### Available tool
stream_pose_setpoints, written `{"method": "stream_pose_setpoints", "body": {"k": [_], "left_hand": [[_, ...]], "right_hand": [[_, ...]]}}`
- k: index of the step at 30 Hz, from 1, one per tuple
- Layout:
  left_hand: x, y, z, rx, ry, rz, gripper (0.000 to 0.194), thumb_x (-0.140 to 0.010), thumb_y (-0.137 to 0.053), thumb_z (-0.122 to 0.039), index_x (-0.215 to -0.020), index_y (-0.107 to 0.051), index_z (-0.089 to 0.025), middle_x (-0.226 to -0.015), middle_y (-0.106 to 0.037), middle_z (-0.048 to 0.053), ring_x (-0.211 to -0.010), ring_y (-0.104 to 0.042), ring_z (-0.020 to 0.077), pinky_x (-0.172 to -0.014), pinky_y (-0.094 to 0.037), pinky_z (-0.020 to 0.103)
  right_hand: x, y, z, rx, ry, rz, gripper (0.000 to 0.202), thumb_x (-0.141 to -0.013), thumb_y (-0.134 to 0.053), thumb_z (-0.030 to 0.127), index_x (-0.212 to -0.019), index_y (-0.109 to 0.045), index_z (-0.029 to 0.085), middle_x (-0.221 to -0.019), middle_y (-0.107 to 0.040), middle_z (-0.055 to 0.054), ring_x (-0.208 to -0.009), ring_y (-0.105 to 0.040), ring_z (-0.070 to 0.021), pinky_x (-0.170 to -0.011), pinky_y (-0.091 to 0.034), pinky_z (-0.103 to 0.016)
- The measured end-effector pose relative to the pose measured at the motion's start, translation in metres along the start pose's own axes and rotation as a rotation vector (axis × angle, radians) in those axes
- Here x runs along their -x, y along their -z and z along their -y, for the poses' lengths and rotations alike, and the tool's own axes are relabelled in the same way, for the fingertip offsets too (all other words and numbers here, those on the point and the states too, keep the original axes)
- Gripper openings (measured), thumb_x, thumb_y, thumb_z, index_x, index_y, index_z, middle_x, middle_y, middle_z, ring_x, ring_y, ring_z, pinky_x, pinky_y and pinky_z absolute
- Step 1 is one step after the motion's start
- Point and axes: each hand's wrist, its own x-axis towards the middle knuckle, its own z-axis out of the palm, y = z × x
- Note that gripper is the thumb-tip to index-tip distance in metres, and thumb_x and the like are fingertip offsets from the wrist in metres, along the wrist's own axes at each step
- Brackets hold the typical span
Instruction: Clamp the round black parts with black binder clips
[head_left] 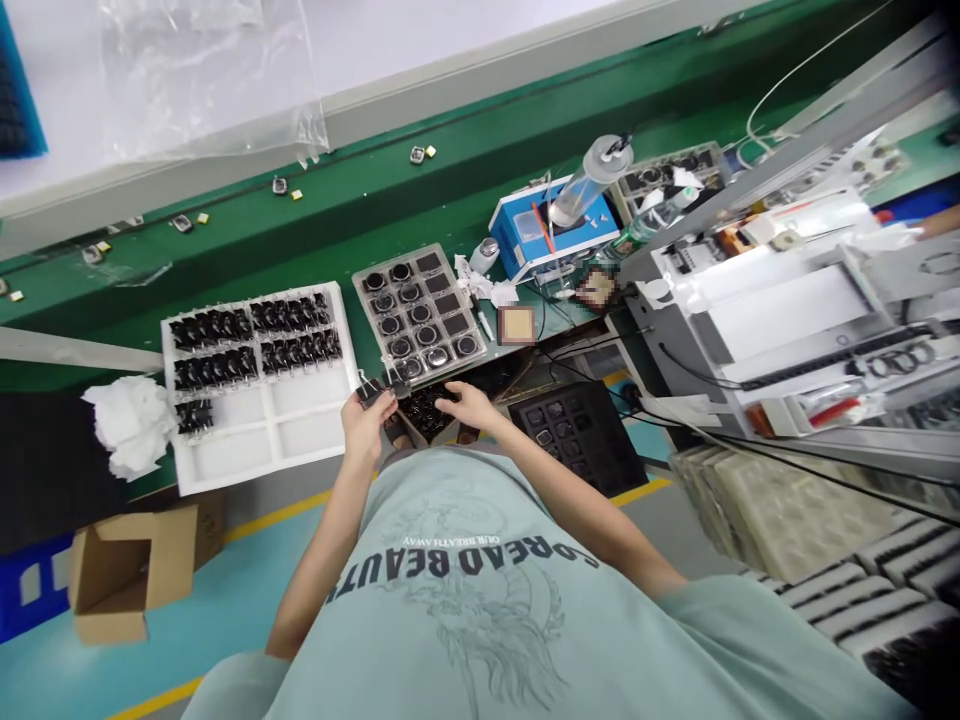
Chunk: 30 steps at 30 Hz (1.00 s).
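My left hand (363, 425) is closed on a black clip (369, 391) that looks like a binder clip with wire handles. It is near the front edge of the clear tray (420, 378) of round watch-like parts. My right hand (471, 408) reaches over a box of small black pieces (424, 412) below the table edge, fingers apart and apparently holding nothing. To the left, a white divided tray (308, 402) carries rows of similar black clips (214, 325), with bare compartments toward the front.
Crumpled white paper (135, 425) lies left of the white tray. A blue device (559, 235) and a small bottle (485, 254) stand behind. On the right are a grey machine (750, 330) and a black tray (581, 440) below table height. An open cardboard box (139, 570) sits on the floor.
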Motion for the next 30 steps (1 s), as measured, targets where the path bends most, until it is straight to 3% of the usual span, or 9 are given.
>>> {"method": "stream_pose_setpoints", "body": {"k": [2,4,7,12,17,22,30], "left_hand": [[0.006,-0.002,0.005,-0.121,0.017,0.068,0.043,-0.052,-0.089,-0.018,-0.089,-0.067,-0.015,-0.082,-0.071,0.003,-0.073,-0.066,0.0161,-0.076,-0.057,0.035],[0.012,-0.006,0.010,-0.209,0.018,0.142,0.046,-0.051,-0.089,-0.016,-0.093,-0.069,-0.015,-0.084,-0.072,0.003,-0.074,-0.066,0.0172,-0.077,-0.057,0.035],[0.018,-0.013,0.014,-0.262,-0.029,0.180,0.049,-0.051,-0.088,-0.010,-0.096,-0.072,-0.016,-0.088,-0.072,0.003,-0.082,-0.066,0.0187,-0.084,-0.054,0.034],[0.022,-0.016,0.013,-0.331,-0.097,0.220,0.048,-0.052,-0.087,-0.008,-0.097,-0.073,-0.017,-0.090,-0.073,0.004,-0.086,-0.066,0.0202,-0.088,-0.050,0.032],[0.025,-0.016,0.013,-0.289,0.017,0.327,0.051,-0.052,-0.087,-0.007,-0.099,-0.072,-0.017,-0.085,-0.073,0.005,-0.083,-0.066,0.0221,-0.087,-0.050,0.035],[0.028,-0.015,0.015,-0.393,0.015,0.439,0.053,-0.051,-0.087,-0.005,-0.102,-0.074,-0.016,-0.095,-0.074,0.007,-0.091,-0.066,0.0258,-0.091,-0.049,0.038],[0.030,-0.012,0.028,-0.378,0.106,0.512,0.055,-0.049,-0.087,-0.006,-0.101,-0.073,-0.015,-0.090,-0.073,0.007,-0.086,-0.067,0.0251,-0.087,-0.053,0.039]], "right_hand": [[0.001,0.000,0.013,-0.288,0.080,0.107,0.051,-0.085,-0.067,0.054,-0.123,-0.064,0.020,-0.124,-0.068,-0.011,-0.106,-0.067,-0.0222,-0.087,-0.055,-0.033],[0.006,0.001,0.026,-0.493,0.163,0.199,0.049,-0.085,-0.066,0.059,-0.115,-0.068,0.021,-0.115,-0.072,-0.008,-0.099,-0.068,-0.0208,-0.083,-0.056,-0.032],[0.011,-0.001,0.038,-0.555,0.233,0.138,0.046,-0.075,-0.075,0.060,-0.092,-0.075,0.017,-0.094,-0.075,-0.005,-0.089,-0.067,-0.0206,-0.082,-0.053,-0.033],[0.014,0.007,0.041,-0.553,0.234,-0.054,0.047,-0.072,-0.076,0.060,-0.088,-0.075,0.016,-0.093,-0.075,-0.007,-0.092,-0.065,-0.0224,-0.083,-0.052,-0.034],[0.019,0.025,0.051,-0.465,0.256,0.173,0.057,-0.075,-0.077,0.053,-0.120,-0.066,0.021,-0.097,-0.071,-0.004,-0.089,-0.064,-0.0179,-0.077,-0.052,-0.029],[0.021,0.023,0.062,-0.163,0.356,0.292,0.041,-0.080,-0.071,0.054,-0.091,-0.075,0.015,-0.077,-0.069,-0.002,-0.072,-0.059,-0.0160,-0.069,-0.047,-0.027],[0.022,0.017,0.045,-0.045,0.419,0.157,0.040,-0.085,-0.063,0.053,-0.077,-0.076,0.016,-0.077,-0.073,-0.005,-0.073,-0.061,-0.0195,-0.068,-0.046,-0.029]]}}
